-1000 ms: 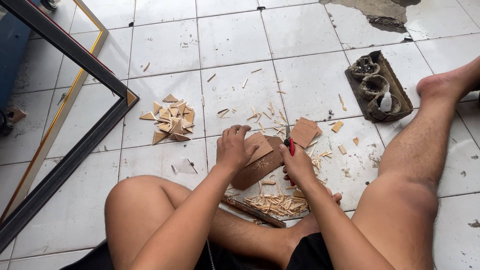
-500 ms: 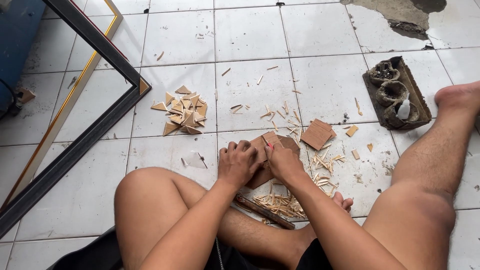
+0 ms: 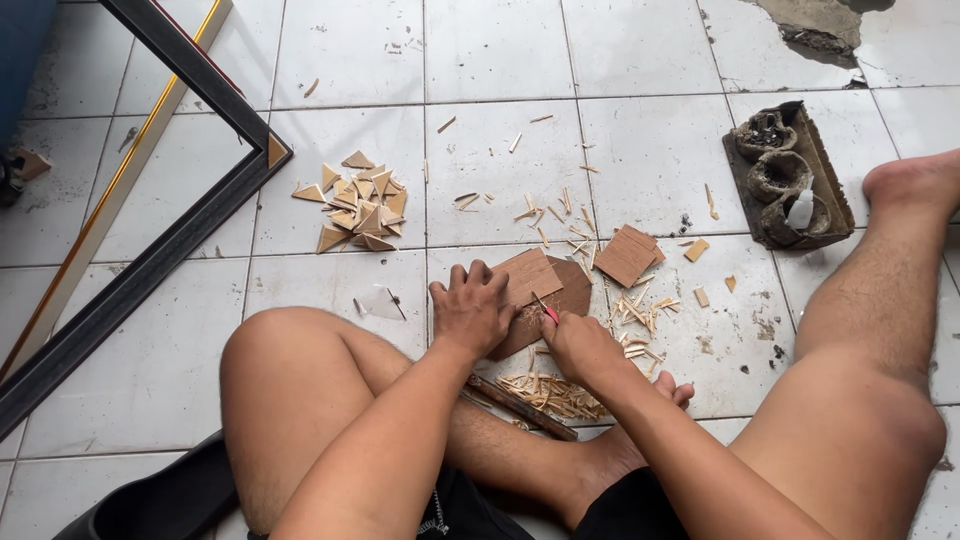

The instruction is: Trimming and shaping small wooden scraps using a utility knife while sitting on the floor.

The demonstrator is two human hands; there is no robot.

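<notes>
I sit on a white tiled floor with my legs apart. My left hand (image 3: 472,308) presses flat on a thin brown board piece (image 3: 527,275) that lies on a darker brown board (image 3: 572,292). My right hand (image 3: 583,347) grips a small red-handled cutter (image 3: 546,309), its tip on the board between the two hands. Thin wood strips (image 3: 548,392) lie in a heap just below my hands, beside a dark stick (image 3: 520,406) near my foot.
A pile of small triangular wood offcuts (image 3: 357,204) lies to the upper left. Another square board piece (image 3: 627,254) lies to the upper right among loose slivers. A black and gold picture frame (image 3: 160,245) lies at left. A dirty tray with round holders (image 3: 792,177) stands at right.
The view has shifted slightly. My right hand has drawn the cutter down the board towards me, and my left hand has settled flat on the board piece.
</notes>
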